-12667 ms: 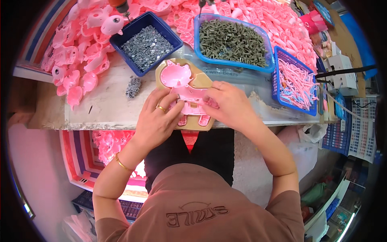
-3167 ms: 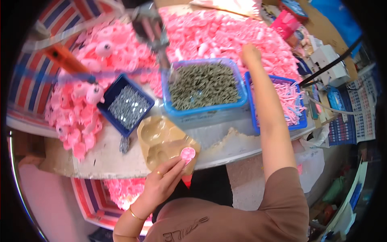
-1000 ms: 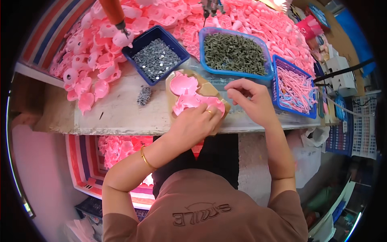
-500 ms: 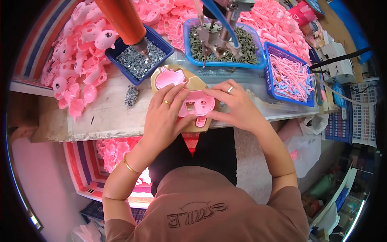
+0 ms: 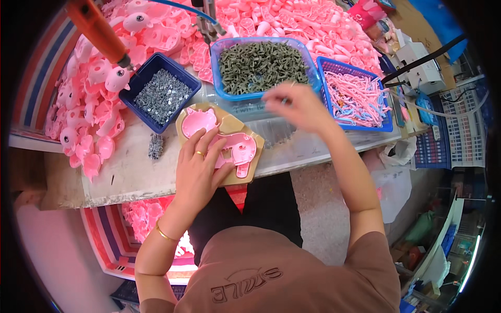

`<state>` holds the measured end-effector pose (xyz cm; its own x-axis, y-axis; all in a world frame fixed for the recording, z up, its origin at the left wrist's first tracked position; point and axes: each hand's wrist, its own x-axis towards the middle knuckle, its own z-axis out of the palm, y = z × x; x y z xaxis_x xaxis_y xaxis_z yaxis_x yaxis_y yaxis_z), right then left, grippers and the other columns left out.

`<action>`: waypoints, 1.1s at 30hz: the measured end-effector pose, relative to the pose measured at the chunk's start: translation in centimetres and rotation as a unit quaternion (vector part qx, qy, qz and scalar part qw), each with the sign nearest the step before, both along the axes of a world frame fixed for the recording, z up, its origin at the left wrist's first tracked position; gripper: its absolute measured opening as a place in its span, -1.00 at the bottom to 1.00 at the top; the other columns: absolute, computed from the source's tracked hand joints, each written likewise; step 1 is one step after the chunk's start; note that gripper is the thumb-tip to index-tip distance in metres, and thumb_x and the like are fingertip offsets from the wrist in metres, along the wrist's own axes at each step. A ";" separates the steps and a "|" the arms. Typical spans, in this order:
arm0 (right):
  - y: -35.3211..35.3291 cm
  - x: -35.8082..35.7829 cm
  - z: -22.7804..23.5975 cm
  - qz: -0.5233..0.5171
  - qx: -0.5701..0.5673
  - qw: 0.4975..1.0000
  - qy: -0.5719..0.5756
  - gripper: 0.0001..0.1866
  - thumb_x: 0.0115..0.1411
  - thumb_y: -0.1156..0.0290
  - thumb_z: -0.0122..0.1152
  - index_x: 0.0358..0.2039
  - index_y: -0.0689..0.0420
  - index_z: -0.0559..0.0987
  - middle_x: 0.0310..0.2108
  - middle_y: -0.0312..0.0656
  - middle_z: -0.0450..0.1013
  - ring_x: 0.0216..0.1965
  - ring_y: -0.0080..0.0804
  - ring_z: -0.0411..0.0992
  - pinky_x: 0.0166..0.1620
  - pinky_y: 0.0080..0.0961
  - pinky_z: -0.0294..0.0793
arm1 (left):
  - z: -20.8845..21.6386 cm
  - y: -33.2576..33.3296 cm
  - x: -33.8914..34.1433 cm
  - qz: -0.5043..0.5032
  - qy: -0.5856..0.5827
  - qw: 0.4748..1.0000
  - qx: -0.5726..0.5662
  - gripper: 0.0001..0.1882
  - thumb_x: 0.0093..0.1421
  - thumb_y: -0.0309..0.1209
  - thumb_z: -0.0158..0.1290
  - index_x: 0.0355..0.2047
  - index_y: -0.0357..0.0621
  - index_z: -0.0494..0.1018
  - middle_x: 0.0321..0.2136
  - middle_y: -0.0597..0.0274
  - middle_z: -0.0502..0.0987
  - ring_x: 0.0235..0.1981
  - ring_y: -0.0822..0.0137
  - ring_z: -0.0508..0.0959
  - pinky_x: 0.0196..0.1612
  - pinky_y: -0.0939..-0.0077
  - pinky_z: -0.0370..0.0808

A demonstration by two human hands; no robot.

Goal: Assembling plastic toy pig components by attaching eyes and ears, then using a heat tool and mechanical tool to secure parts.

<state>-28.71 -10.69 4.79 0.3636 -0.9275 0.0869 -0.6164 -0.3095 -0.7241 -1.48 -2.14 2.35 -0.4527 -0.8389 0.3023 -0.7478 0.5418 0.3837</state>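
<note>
A tan fixture block [image 5: 254,172] lies at the table's front edge with pink plastic shell halves set in it. The rounded head shell [image 5: 198,120] sits in its upper left, and the body shell [image 5: 241,148] with a rectangular opening sits lower right. My left hand [image 5: 201,161] lies over the left side of the body shell, fingers spread and covering part of it. My right hand [image 5: 296,104] is in the air just in front of the blue tub [image 5: 222,89] of small dark green plastic pieces [image 5: 261,67]; motion blurs its fingers, and nothing shows clearly in them.
An orange screwdriver [image 5: 99,34] hangs at upper left over a dark blue bin [image 5: 125,96] of small screws [image 5: 163,94]. A screw-covered clump [image 5: 155,147] lies nearby. A blue basket [image 5: 360,127] holds pink and blue strips. Pink toy parts [image 5: 104,112] heap left and behind.
My right hand has left the body shell and moved up and right toward the green pieces. My left hand stays on the shell. The whole view has shifted, placing the screwdriver farther left.
</note>
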 end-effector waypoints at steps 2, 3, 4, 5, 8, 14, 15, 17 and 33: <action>-3.1 -1.8 -0.5 -0.119 -0.149 0.974 0.119 -0.84 0.17 0.38 0.24 -0.27 0.16 0.64 -0.34 -0.10 0.57 -0.33 -0.28 0.55 -0.25 -0.39 0.51 | 0.2 0.0 -0.2 -0.006 0.000 1.000 -0.007 -0.49 0.03 -0.26 0.27 -0.01 -0.11 0.46 0.15 0.14 0.38 0.19 -0.04 0.31 0.22 0.12 0.28; -4.2 -2.3 -0.9 -0.124 -0.152 0.973 0.120 -0.84 0.17 0.38 0.24 -0.27 0.16 0.64 -0.34 -0.10 0.57 -0.33 -0.28 0.55 -0.25 -0.39 0.51 | 0.3 0.0 -0.3 -0.007 0.001 1.000 -0.002 -0.51 0.03 -0.26 0.26 -0.02 -0.11 0.46 0.16 0.13 0.38 0.20 -0.04 0.30 0.22 0.12 0.28; -5.2 -2.2 -1.3 -0.143 -0.156 0.963 0.168 -0.82 0.15 0.33 0.25 -0.30 0.14 0.64 -0.38 -0.12 0.57 -0.34 -0.28 0.55 -0.27 -0.37 0.51 | 0.2 0.0 -0.2 -0.004 0.000 1.000 0.003 -0.52 0.03 -0.26 0.26 -0.04 -0.11 0.47 0.16 0.13 0.37 0.20 -0.04 0.30 0.22 0.12 0.29; -5.9 -2.1 -1.7 -0.162 -0.160 0.949 0.217 -0.81 0.13 0.28 0.27 -0.32 0.13 0.64 -0.41 -0.13 0.57 -0.36 -0.28 0.55 -0.29 -0.35 0.51 | 0.2 0.0 -0.2 -0.005 0.000 1.000 0.001 -0.52 0.03 -0.26 0.26 -0.04 -0.11 0.47 0.16 0.13 0.37 0.20 -0.04 0.30 0.22 0.12 0.29; -7.4 -1.5 -2.7 -0.159 -0.115 0.947 0.254 -0.79 0.09 0.22 0.28 -0.36 0.09 0.64 -0.47 -0.17 0.56 -0.42 -0.28 0.55 -0.32 -0.34 0.49 | 0.1 0.0 -0.1 0.002 -0.006 1.000 0.006 -0.54 0.04 -0.26 0.26 -0.05 -0.09 0.47 0.17 0.13 0.37 0.21 -0.04 0.30 0.22 0.12 0.29; -8.0 -4.5 -2.5 -0.211 -0.013 0.977 0.019 -0.73 0.02 0.22 0.28 -0.38 0.16 0.65 -0.49 -0.17 0.56 -0.41 -0.36 0.55 -0.28 -0.41 0.51 | 0.7 -0.2 -0.3 -0.008 -0.001 1.000 0.008 -0.51 0.04 -0.25 0.26 -0.01 -0.07 0.46 0.16 0.14 0.38 0.21 -0.01 0.29 0.22 0.11 0.28; -7.8 -5.2 -2.5 -0.219 0.016 0.975 -0.037 -0.73 0.03 0.23 0.28 -0.39 0.19 0.65 -0.52 -0.20 0.55 -0.43 -0.44 0.52 -0.31 -0.46 0.49 | 1.1 -0.4 -0.6 -0.012 -0.006 1.000 -0.008 -0.49 0.05 -0.25 0.26 0.01 -0.10 0.45 0.15 0.13 0.39 0.20 0.00 0.31 0.21 0.15 0.30; -6.2 -3.9 -1.0 -0.217 0.028 0.973 -0.078 -0.72 0.03 0.25 0.29 -0.40 0.22 0.64 -0.55 -0.24 0.52 -0.48 -0.53 0.47 -0.34 -0.52 0.45 | 1.4 -0.8 -0.9 -0.016 -0.012 0.999 -0.025 -0.47 0.06 -0.24 0.25 0.04 -0.13 0.44 0.14 0.12 0.39 0.19 0.01 0.32 0.20 0.18 0.31; 2.7 -9.8 -0.5 -0.285 -0.072 0.956 0.014 -0.81 0.16 0.31 0.28 -0.37 0.18 0.62 -0.49 -0.22 0.54 -0.47 -0.48 0.51 -0.38 -0.47 0.48 | 1.8 -1.8 -5.2 -0.032 0.282 0.944 0.170 -0.70 0.25 -0.52 0.09 0.00 -0.27 0.48 -0.14 0.01 0.60 -0.20 0.19 0.64 -0.16 0.47 0.56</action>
